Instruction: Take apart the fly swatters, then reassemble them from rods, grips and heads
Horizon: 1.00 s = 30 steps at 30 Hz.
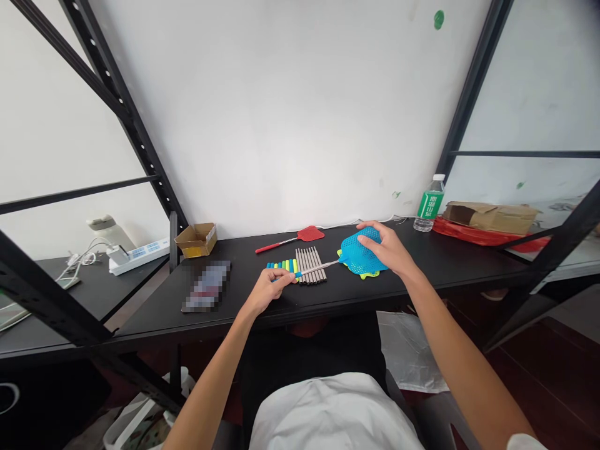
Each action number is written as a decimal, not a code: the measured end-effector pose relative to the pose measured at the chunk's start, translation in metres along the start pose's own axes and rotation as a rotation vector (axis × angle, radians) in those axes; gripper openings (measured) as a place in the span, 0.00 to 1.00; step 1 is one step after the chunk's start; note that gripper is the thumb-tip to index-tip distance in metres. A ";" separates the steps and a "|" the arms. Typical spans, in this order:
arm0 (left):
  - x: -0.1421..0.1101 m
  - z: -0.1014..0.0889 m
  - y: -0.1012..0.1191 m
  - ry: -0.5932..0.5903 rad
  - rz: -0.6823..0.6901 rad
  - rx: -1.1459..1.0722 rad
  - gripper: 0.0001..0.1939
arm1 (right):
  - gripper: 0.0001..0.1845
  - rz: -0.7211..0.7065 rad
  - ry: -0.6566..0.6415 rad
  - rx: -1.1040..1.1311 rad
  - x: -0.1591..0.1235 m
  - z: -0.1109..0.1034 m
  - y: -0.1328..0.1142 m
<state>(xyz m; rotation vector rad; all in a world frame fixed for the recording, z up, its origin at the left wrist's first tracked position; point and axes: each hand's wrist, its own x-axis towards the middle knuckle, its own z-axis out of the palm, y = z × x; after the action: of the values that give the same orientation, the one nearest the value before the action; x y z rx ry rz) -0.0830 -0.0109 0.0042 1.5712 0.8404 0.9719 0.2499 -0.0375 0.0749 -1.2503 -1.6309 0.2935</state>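
A blue fly swatter (352, 255) with a mesh head and a metal rod lies across my two hands. My left hand (270, 289) pinches its blue handle end at the left. My right hand (388, 247) grips the mesh head, thumb on top and fingers at the far edge. Yellow-green swatter heads (370, 275) show from beneath the blue one. Between my hands, several silver telescopic rods (313, 257) lie side by side on the black table. Left of them is a row of blue and yellow-green handles (284, 264), partly covered by my left hand.
Farther back lies a red fly swatter (310, 234). A small cardboard box (197, 241) and a blurred-out flat object (207, 287) are at the left. On the right stand a water bottle (430, 205) and a larger carton (492, 217) on red plastic. Black shelf posts flank the table (159, 306).
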 end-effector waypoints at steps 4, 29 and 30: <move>0.001 0.000 0.000 0.001 0.003 -0.018 0.20 | 0.16 -0.014 0.004 0.014 0.000 0.002 0.001; -0.001 0.006 0.005 0.083 0.011 -0.168 0.20 | 0.24 0.104 -0.017 0.296 0.003 -0.009 0.006; -0.001 0.006 0.005 0.089 0.020 -0.168 0.20 | 0.24 0.105 -0.013 0.289 0.004 -0.010 0.006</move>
<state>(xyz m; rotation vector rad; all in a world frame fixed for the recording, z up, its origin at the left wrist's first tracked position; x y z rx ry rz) -0.0778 -0.0148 0.0078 1.4038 0.7844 1.1049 0.2614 -0.0354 0.0770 -1.1153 -1.4752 0.5821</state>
